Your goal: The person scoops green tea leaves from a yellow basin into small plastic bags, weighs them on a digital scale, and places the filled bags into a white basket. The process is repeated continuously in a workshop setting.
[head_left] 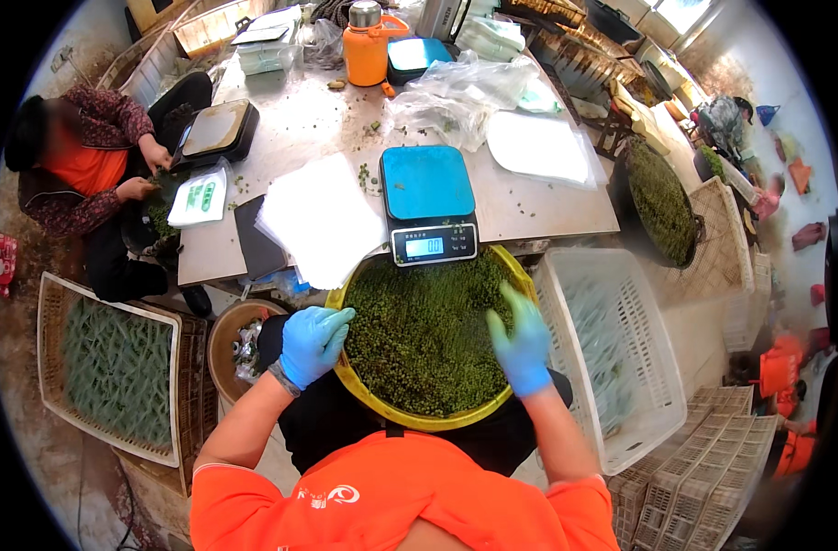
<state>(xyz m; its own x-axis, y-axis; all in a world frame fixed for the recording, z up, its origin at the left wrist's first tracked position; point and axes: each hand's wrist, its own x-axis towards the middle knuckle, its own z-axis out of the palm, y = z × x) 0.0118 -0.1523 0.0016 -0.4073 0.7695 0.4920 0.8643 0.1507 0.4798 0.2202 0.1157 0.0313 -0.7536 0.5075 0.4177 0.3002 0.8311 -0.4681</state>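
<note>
A yellow basin [343,378] sits at my lap, heaped with small dark-green buds or sprigs [424,335]. At its left rim is my left hand [314,345], in a blue glove, with the fingers curled closed; what they hold, if anything, is hidden. My right hand [522,342], also gloved, is over the right side of the heap, fingers stretched and apart, their tips tinged green. Just beyond the basin, at the table's near edge, stands a digital scale [428,195] with a bare blue platform. A stack of white plastic bags [323,220] lies left of it.
A white crate of clear bags [659,367] stands right of the basin. To the left are a crate of filled green bags [116,372] and a brown bucket [222,344]. A co-worker [89,184] sits by another scale [217,129]. An orange jug [364,46] stands on the table.
</note>
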